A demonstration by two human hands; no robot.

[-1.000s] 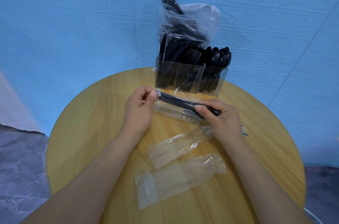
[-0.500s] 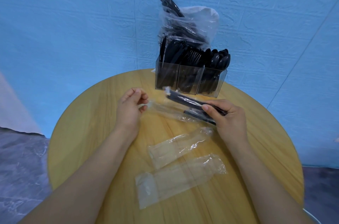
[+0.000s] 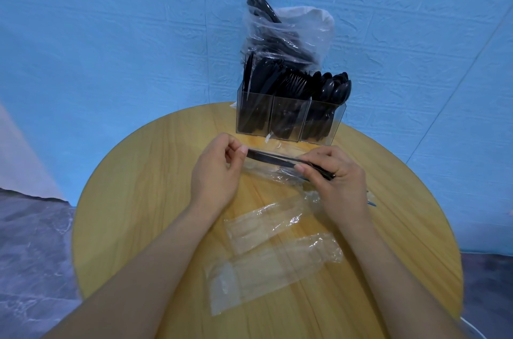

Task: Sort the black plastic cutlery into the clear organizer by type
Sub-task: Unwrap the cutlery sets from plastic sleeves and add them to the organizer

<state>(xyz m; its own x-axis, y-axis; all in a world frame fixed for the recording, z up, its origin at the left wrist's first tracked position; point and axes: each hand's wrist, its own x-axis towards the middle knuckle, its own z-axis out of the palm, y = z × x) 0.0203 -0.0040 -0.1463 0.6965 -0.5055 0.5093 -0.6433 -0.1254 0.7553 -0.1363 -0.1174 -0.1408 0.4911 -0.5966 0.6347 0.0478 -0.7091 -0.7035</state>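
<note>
Right now a black cutlery piece (image 3: 273,159) is held flat over the worktop (image 3: 144,177), just in front of the clear organizer (image 3: 288,119). I cannot tell which kind it is. The right hand (image 3: 334,175) pinches its far end, and the left hand (image 3: 219,172) pinches near the other tip, likely to pull it free of its thin wrapper (image 3: 273,173). The organizer has three boxes: knives on the left, forks in the middle, spoons on the right. Two empty wrappers (image 3: 263,223) lie nearer the person. One plastic bag (image 3: 288,39) with more cutlery stands behind the organizer.
</note>
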